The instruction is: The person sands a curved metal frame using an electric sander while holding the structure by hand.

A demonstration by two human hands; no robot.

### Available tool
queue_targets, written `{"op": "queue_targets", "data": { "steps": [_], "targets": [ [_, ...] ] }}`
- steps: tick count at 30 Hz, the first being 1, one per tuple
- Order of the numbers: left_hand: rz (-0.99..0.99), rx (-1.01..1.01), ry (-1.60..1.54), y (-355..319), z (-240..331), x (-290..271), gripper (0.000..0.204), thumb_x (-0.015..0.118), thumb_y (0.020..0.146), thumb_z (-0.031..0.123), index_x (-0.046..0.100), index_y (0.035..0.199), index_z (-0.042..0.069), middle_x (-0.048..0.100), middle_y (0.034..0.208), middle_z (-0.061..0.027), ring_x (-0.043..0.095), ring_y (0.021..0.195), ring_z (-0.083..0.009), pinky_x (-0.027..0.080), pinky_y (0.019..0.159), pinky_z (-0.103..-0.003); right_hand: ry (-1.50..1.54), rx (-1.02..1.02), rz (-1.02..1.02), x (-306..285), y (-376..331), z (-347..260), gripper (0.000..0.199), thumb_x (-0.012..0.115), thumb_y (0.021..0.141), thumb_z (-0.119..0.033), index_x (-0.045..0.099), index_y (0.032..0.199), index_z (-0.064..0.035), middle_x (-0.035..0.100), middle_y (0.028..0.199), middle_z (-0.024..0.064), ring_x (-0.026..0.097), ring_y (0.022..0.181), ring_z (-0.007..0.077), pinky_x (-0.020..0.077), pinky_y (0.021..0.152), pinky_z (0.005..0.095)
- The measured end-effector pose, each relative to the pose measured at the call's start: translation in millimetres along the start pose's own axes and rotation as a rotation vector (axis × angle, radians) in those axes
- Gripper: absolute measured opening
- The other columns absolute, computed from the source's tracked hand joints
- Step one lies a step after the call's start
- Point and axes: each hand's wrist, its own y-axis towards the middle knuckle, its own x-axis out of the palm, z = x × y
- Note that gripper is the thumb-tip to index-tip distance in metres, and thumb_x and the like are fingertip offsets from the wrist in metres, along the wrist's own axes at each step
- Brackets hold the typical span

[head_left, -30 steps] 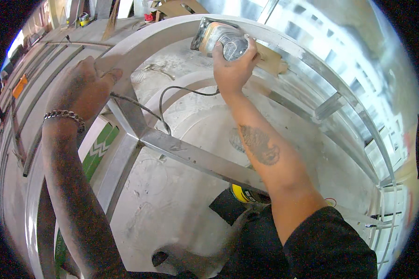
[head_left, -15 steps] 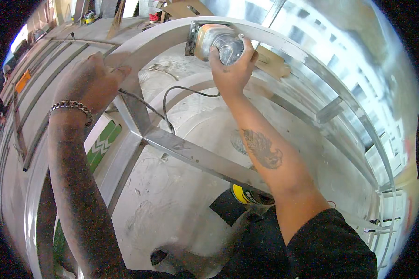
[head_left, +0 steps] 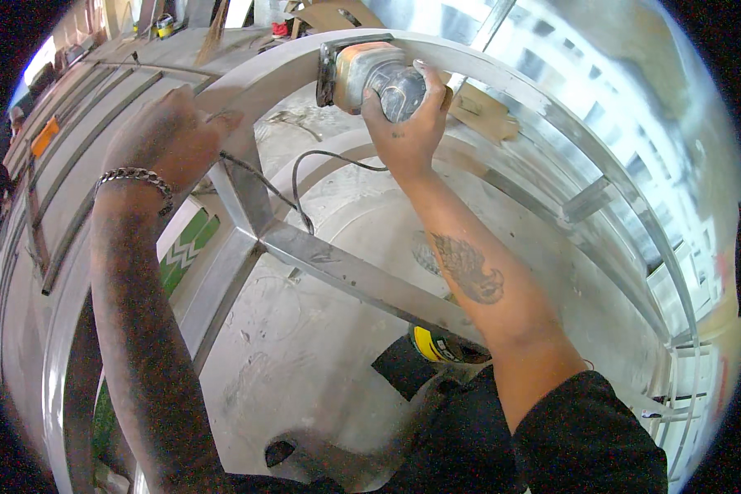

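Note:
A power sander [head_left: 359,72] with an orange-and-grey body and a dark, rounded top sits in my right hand [head_left: 410,123]. My fingers and thumb wrap its rounded end. Its dark flat pad lies against the inner side of a curved metal bar [head_left: 280,78], part of a large whitish metal frame. Farther left, my left hand [head_left: 169,136] is closed over the same frame beside the joint; its fingertips are partly hidden. A dark cable [head_left: 265,183] runs from near that hand, loops, and passes behind my right wrist.
A straight crossbar [head_left: 346,267] spans the frame. Below it, on the dusty floor, stand a yellow-and-black can [head_left: 428,344] and a dark sheet [head_left: 403,368]. Metal bars [head_left: 82,148] lie at left, with an orange object [head_left: 45,137] among them. Cardboard [head_left: 483,113] lies beyond the frame.
The sander and my right hand have slid slightly left along the curved bar. My left hand keeps its place on the frame, while the whole view has shifted a little.

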Motion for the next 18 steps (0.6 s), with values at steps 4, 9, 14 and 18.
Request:
{"op": "queue_targets", "data": {
  "steps": [4, 9, 14, 18],
  "targets": [
    [0.052, -0.061, -0.021, -0.6, -1.9, 0.8, 0.066, 0.065, 0.093, 0.052, 0.067, 0.115, -0.011, 0.07, 0.117, -0.0328, 0.068, 0.113, -0.0431, 0.051, 0.1, -0.049, 0.033, -0.012, -0.004, 0.9, -0.6, -3.1, 0.078, 0.086, 0.074, -0.033, 0.048, 0.136, -0.004, 0.06, 0.114, 0.0224, 0.056, 0.106, 0.0412, 0.0505, 0.089, 0.0516],
    [0.072, -0.047, -0.015, -2.9, -4.9, 3.4, 0.066, 0.065, 0.093, 0.051, 0.067, 0.115, -0.011, 0.07, 0.116, -0.0326, 0.069, 0.113, -0.0427, 0.052, 0.1, -0.049, 0.018, -0.023, -0.016, 0.3, 0.0, -4.4, 0.077, 0.085, 0.075, -0.031, 0.048, 0.137, -0.0039, 0.06, 0.114, 0.0228, 0.057, 0.104, 0.0415, 0.0507, 0.089, 0.0514],
    [0.008, 0.025, 0.042, 2.7, -8.0, 8.1, 0.064, 0.065, 0.094, 0.048, 0.066, 0.115, -0.012, 0.069, 0.115, -0.0337, 0.069, 0.112, -0.0426, 0.052, 0.098, -0.049, -0.017, -0.016, 0.016, 0.1, 1.2, -2.2, 0.076, 0.086, 0.076, -0.03, 0.049, 0.137, -0.0035, 0.06, 0.112, 0.0231, 0.057, 0.105, 0.0421, 0.0512, 0.089, 0.0515],
    [-0.054, 0.032, -0.011, 3.5, -7.6, 5.5, 0.06, 0.066, 0.093, 0.045, 0.068, 0.111, -0.012, 0.07, 0.11, -0.0337, 0.07, 0.108, -0.0432, 0.053, 0.096, -0.049, -0.058, 0.026, 0.031, 0.1, 1.9, 1.9, 0.077, 0.086, 0.076, -0.03, 0.049, 0.137, -0.0025, 0.059, 0.113, 0.0239, 0.058, 0.107, 0.0436, 0.0514, 0.09, 0.0511]
  ]
}}
